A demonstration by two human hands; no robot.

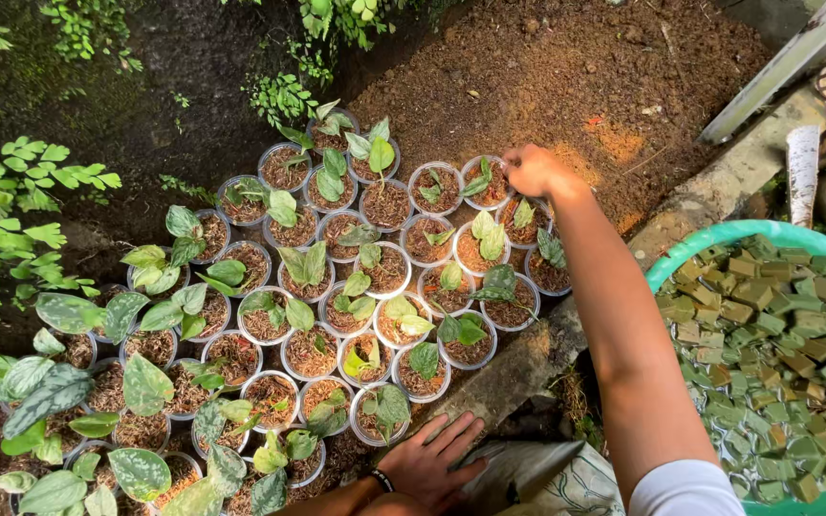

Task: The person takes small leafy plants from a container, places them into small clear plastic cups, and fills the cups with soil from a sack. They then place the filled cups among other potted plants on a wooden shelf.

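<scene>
The right hand (531, 170) reaches out toward twelve o'clock, fingers curled together in a loose fist over a clear plastic cup (488, 182) of brown potting mix with a small green cutting; whether it pinches anything cannot be told. That cup sits at the far edge of a crowd of seedling cups (336, 315) on the ground. The left hand (429, 462) lies spread flat at six o'clock, beside the nearest cups. At three o'clock a green basin (719, 239) holds green and brown cubes.
</scene>
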